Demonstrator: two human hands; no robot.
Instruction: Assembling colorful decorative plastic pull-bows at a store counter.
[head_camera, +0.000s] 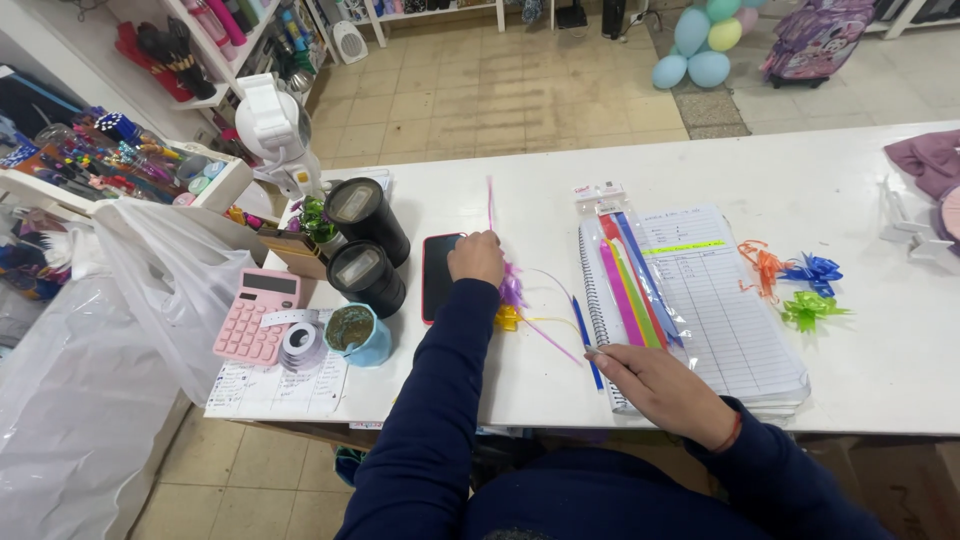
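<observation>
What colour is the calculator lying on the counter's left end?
Pink, seen in the head view: the calculator lies beside a tape roll.

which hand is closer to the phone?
Left. The left hand rests right at the edge of the phone, apparently touching it. The right hand lies farther along the table, on the notebook.
</observation>
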